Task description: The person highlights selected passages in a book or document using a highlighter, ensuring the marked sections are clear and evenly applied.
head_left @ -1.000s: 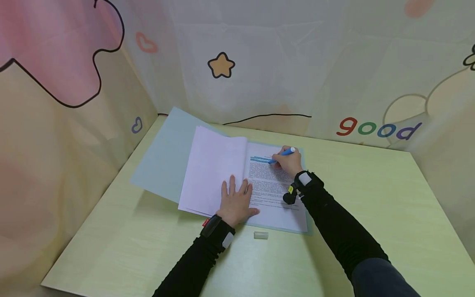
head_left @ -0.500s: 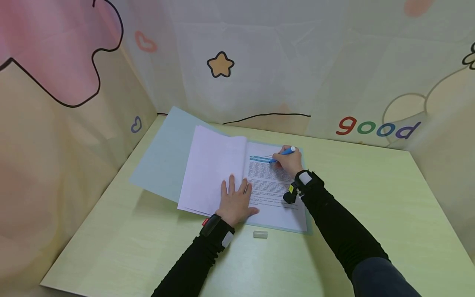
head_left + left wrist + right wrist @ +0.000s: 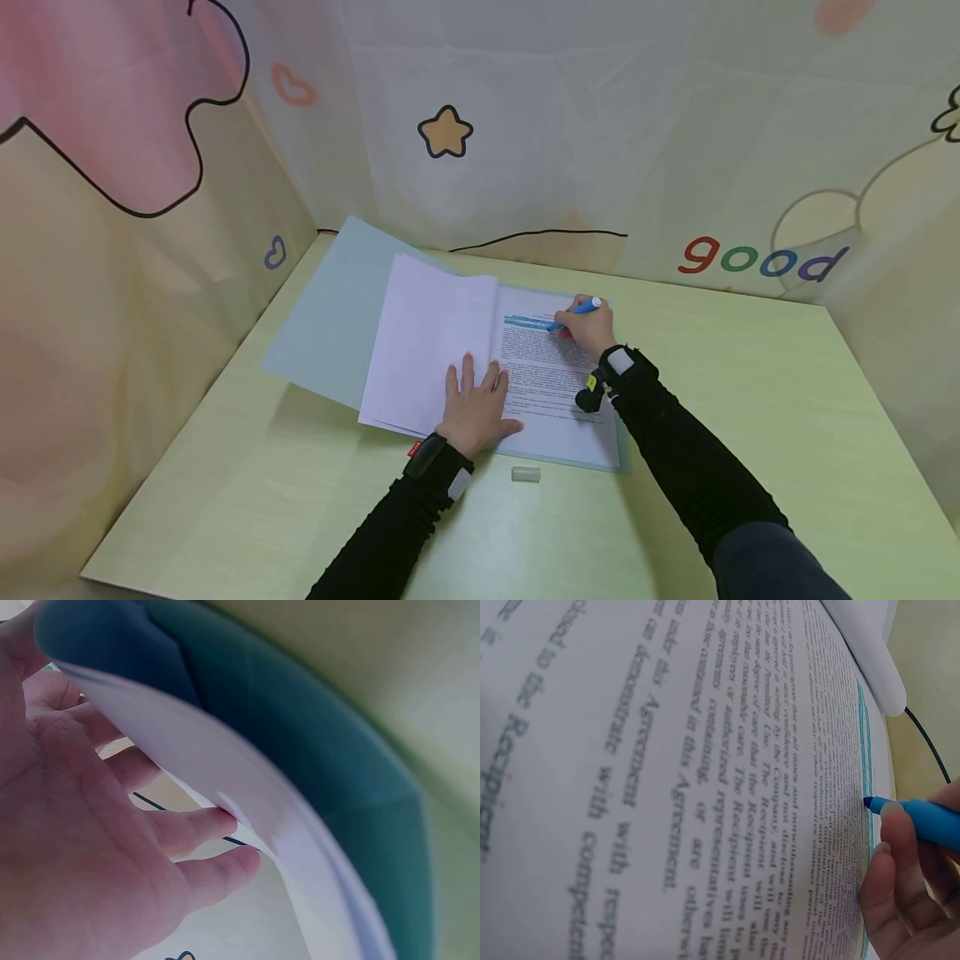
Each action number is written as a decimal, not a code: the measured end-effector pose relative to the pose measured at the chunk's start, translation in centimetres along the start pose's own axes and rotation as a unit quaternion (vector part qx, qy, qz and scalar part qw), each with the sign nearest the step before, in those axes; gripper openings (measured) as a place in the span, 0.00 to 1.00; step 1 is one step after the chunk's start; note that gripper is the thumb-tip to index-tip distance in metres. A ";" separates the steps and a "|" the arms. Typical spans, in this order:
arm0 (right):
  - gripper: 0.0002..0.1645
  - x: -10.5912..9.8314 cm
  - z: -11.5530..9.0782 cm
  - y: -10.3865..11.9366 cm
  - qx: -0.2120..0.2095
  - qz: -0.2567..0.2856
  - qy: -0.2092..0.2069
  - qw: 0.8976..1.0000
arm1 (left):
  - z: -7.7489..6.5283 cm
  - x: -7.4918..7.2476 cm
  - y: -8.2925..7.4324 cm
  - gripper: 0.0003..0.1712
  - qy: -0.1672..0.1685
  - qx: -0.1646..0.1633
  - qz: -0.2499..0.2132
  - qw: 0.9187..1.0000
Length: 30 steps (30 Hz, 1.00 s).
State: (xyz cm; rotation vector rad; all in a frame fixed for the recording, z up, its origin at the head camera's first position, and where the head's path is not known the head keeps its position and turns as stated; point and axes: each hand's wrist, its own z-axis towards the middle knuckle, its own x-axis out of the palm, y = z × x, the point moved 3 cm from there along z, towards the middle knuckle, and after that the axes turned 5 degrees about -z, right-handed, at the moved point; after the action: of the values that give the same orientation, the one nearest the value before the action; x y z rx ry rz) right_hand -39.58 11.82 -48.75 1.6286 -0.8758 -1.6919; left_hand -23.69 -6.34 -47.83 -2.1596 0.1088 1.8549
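Observation:
My right hand (image 3: pixel 590 327) pinches a blue highlighter (image 3: pixel 930 819), its dark tip on the printed page (image 3: pixel 551 392). Blue lines of marking run along the upper text of that page. In the right wrist view, fingertips (image 3: pixel 896 825) and thumb hold the barrel close to the tip. My left hand (image 3: pixel 476 412) lies with fingers spread near the fold, on the lower part of the turned-over white sheets (image 3: pixel 431 333). The left wrist view shows these fingers against the curved paper edge, with the blue folder cover (image 3: pixel 337 750) beyond.
The light blue folder's cover (image 3: pixel 322 308) is folded out to the left, tilted up off the table (image 3: pixel 750 400). A small pale cap (image 3: pixel 526 474) lies just in front of the folder. A printed cloth backdrop (image 3: pixel 540 150) stands behind.
The right hand with the highlighter has shifted slightly to the right along the upper text line. The blue marking reaches a little farther right. My left hand stays put.

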 end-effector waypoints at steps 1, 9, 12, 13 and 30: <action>0.13 0.0 0.0 0.0 0.000 -0.002 0.000 1.000 | 0.0 0.0 0.0 0.47 0.000 0.000 0.000 1.000; 0.13 -0.1 0.0 -0.1 -0.011 -0.007 -0.011 1.000 | -0.2 -0.3 -0.1 0.47 0.000 0.000 -0.006 1.000; 0.13 -0.2 0.0 0.0 -0.013 -0.008 -0.012 1.000 | -0.2 -0.3 -0.1 0.46 -0.003 0.000 -0.013 1.000; 0.13 -0.2 0.0 0.0 -0.013 -0.008 -0.012 1.000 | -0.2 -0.4 -0.1 0.46 -0.004 0.001 -0.014 1.000; 0.13 -0.6 -0.1 -0.2 -0.007 -0.015 -0.015 1.000 | -0.1 -0.2 0.0 0.47 -0.006 0.003 -0.004 1.000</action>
State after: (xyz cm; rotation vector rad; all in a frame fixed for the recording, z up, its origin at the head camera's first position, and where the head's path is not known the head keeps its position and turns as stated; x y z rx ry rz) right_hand -39.46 12.38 -48.59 1.6176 -0.8560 -1.7432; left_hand -23.56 -6.36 -47.62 -2.1423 0.1043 1.8599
